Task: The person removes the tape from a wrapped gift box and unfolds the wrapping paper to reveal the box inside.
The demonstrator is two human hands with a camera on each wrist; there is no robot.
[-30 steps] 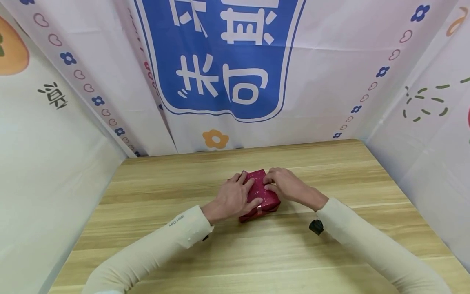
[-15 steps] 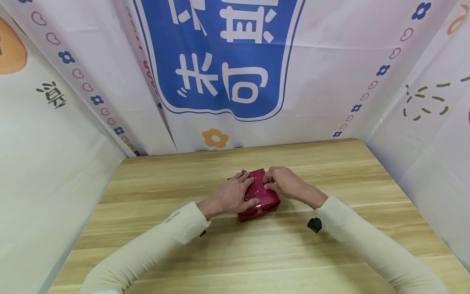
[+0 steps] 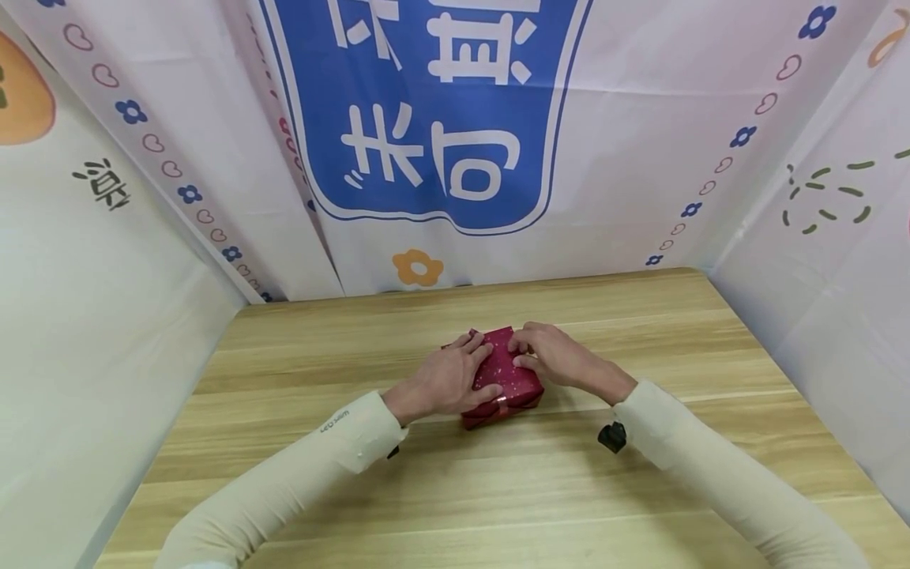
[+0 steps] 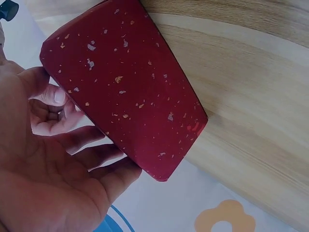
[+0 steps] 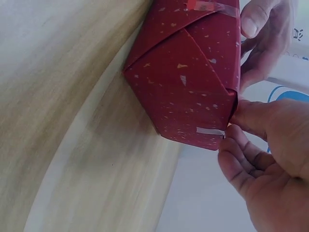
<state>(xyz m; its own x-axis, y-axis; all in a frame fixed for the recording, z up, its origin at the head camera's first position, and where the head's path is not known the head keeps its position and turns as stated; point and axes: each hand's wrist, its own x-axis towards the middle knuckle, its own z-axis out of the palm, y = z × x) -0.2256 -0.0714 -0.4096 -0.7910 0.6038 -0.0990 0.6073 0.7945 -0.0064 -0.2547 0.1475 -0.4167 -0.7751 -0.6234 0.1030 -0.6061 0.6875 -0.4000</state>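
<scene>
- Red wrapped box [image 3: 506, 371], rectangular and crisp-edged, covered in deep red paper scattered with small gold and silvery flecks; it sits on the far half of the table, near the middle of its width, between both hands.
- The paper is smooth and slightly glossy on its flat faces; at one end it folds into slanting, creased flaps that overlap to a point.
- A shiny strip of clear tape [image 5: 224, 8], reddish at one end, runs over the top of those flaps; a small pale strip [image 5: 210, 131] lies near the right fingertips.
- Left hand [image 3: 446, 379]: fingers spread and laid over the box's left side, thumb reaching across its top near the close edge.
- Right hand [image 3: 558, 356]: narrow, thumb and fingers pinching the wrapping along the right upper edge.
- Both arms wear cream sleeves [image 3: 739, 482] of plain cloth; a small black object [image 3: 612, 437] shows beneath the right cuff.
- Table [image 3: 498, 490]: flat, pale yellow-brown, with streaky wood grain and rounded far corners.
- Around it stand white, lightly creased sheets [image 3: 618, 182], printed with a blue panel [image 3: 412, 83] bearing white characters, an orange flower [image 3: 418, 254], rows of hearts and blue flowers, and green dashes at right.
</scene>
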